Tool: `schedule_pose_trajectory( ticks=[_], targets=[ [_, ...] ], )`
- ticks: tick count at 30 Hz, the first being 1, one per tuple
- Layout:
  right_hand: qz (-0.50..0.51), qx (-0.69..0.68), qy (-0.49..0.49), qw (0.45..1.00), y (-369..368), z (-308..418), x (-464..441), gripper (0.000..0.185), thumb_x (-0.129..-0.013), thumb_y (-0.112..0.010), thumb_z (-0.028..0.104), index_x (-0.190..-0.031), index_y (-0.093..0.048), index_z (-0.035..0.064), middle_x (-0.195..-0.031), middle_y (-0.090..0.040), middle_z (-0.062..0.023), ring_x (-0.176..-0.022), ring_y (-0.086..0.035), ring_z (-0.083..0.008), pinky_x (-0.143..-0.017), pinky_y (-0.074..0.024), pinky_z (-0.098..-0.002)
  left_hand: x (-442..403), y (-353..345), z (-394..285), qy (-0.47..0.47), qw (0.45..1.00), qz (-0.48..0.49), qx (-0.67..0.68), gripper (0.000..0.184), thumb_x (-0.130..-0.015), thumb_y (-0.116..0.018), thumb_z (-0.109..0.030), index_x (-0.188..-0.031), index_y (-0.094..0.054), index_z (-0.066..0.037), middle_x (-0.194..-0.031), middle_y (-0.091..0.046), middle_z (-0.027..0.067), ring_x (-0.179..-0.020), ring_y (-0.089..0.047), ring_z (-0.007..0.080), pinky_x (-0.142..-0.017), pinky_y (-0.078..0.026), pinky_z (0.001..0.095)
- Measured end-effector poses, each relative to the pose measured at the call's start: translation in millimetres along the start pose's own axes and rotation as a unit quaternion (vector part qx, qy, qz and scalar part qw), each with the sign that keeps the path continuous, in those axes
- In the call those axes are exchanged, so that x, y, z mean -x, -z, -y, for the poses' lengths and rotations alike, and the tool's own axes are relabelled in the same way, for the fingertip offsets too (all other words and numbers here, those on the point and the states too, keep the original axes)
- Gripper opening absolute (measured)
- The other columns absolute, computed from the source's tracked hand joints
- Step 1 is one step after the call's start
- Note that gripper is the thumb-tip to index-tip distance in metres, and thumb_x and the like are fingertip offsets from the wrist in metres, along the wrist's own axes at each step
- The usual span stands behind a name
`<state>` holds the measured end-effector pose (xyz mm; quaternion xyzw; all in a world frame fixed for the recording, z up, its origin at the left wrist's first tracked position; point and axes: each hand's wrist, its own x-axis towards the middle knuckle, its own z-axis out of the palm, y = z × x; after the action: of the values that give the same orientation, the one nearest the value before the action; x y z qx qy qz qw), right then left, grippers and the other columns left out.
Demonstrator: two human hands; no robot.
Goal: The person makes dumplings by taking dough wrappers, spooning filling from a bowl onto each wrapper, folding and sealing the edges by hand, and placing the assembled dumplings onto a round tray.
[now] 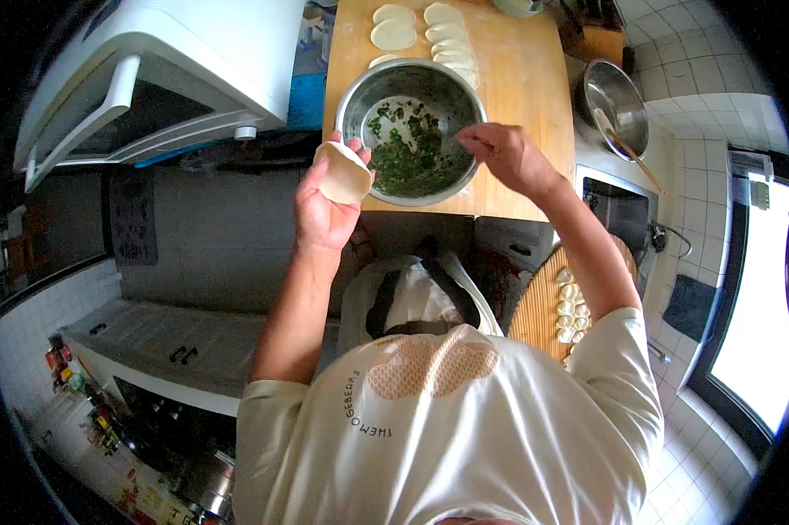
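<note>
A round dough wrapper (345, 175) lies across the palm and fingers of my left hand (322, 214), just left of the metal bowl (475, 105). Chopped green filling (412, 157) covers the bowl's bottom and part of its wall. At the bowl's right rim is my right hand (510, 159), its fingers closed and pointing inward; what they hold, if anything, does not show. Behind the bowl, flat dough wrappers (393, 33) lie on the wooden board, with an overlapping row of wrappers (449, 44) beside them.
The wooden board (521, 83) carries the bowl. To the right, a second metal bowl (617, 96) holds a wooden-handled utensil (632, 154). Folded dumplings (567, 308) sit on a round slatted tray (534, 311) by my right elbow. A white appliance (210, 52) stands at left.
</note>
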<state>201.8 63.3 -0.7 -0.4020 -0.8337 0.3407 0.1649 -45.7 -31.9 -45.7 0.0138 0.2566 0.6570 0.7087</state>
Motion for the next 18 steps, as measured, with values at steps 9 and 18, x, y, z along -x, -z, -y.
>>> schedule_pose_trajectory(
  ticks=[9, 18],
  targets=[
    [0.019, -0.118, -0.162, 0.98, -6, 6, 8, 0.023, -0.09, -0.048, 0.015, -0.096, -0.06, -0.0035, -0.071, -0.061, -0.0072, -0.057, -0.056, -0.0107, -0.054, -0.0472, -0.0246, 0, 2, 2, -0.002, 1.0, -0.001, -0.005, 0.038, -0.086, -0.052, -0.024, -0.119, -0.045, -0.007, -0.11, -0.055, 0.0121, -0.103, -0.054, 0.0243, -0.082, -0.048, 0.0388],
    [0.016, -0.321, -0.213, 0.923, -15, -10, 10, 0.025, -0.089, -0.05, 0.018, -0.093, -0.061, -0.0035, -0.069, -0.062, -0.0086, -0.05, -0.057, -0.0116, -0.046, -0.0452, -0.0236, 1, 4, 3, 0.003, 1.0, 0.005, 0.028, 0.036, -0.086, -0.051, -0.023, -0.118, -0.047, -0.007, -0.11, -0.057, 0.0102, -0.104, -0.054, 0.0243, -0.085, -0.047, 0.0411]
  ],
)
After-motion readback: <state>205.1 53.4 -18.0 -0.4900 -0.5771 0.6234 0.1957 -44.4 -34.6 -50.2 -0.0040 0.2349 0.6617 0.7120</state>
